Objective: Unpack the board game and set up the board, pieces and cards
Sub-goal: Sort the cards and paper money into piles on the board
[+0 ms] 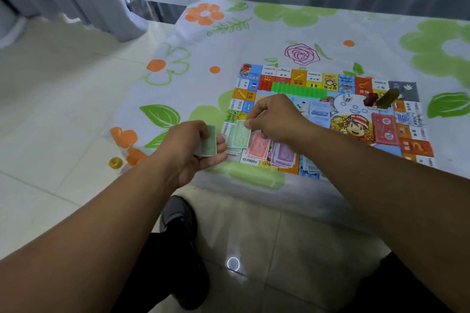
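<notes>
The colourful game board (356, 99) lies flat on the flowered tablecloth (254, 33). My left hand (193, 147) grips a small stack of green notes (209, 141) just off the board's left edge. My right hand (274, 117) pinches one green note (240, 134) over a green pile at the board's near left corner. Beside that pile lie a pink pile (259, 146) and a purple pile (283, 155). A row of green plastic houses (298, 90) stands along the far side. A red card deck (385, 129) lies on the right of the board.
A red block (370, 99) and an olive block (386, 98) sit near a white die (347, 98) at the board's far right. The table's near edge runs just below the board. My shoe (178, 213) rests on the tiled floor below, and curtains hang behind.
</notes>
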Action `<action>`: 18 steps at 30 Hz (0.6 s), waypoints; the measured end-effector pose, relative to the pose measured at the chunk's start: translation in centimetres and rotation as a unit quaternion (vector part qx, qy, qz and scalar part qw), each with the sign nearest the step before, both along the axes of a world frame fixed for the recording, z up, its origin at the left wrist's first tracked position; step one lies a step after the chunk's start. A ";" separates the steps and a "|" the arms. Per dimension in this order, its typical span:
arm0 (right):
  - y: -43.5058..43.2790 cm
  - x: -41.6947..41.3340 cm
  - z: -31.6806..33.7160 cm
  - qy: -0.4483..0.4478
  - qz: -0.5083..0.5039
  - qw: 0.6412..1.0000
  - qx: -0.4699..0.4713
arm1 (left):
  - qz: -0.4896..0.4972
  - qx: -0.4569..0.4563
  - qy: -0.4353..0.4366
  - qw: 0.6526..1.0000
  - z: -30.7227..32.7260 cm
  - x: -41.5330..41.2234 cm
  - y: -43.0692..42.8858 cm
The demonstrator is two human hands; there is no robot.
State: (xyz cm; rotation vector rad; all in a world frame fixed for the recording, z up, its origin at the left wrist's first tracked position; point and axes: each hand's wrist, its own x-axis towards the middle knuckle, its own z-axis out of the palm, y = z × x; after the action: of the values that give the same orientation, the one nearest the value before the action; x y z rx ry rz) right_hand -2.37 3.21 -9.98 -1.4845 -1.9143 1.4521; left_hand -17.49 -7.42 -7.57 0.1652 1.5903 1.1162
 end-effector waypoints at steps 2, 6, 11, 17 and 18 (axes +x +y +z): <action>0.0 -0.7 -0.3 -0.005 0.006 1.000 0.005 | -0.002 0.002 -0.003 1.000 0.1 -0.3 -0.3; 0.1 -1.4 -0.9 -0.036 0.017 0.999 0.020 | -0.001 0.002 -0.008 1.000 0.2 -0.7 -0.6; 0.1 -1.4 -1.0 -0.075 0.024 0.996 0.042 | -0.015 0.005 -0.007 1.000 0.1 -0.7 -0.4; -1.0 -1.8 0.4 0.020 0.076 0.996 -0.037 | -0.044 0.035 -0.005 0.998 -0.1 -0.5 -0.4; -1.1 -1.9 0.5 0.034 0.082 0.995 -0.051 | -0.048 0.038 -0.004 0.998 -0.1 -0.5 -0.5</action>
State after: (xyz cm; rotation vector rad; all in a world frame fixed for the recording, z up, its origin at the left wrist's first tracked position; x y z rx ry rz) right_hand -4.26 2.08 -9.46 -1.3286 -1.9878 1.6711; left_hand -18.01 -7.87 -7.70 0.2842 1.5188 1.1016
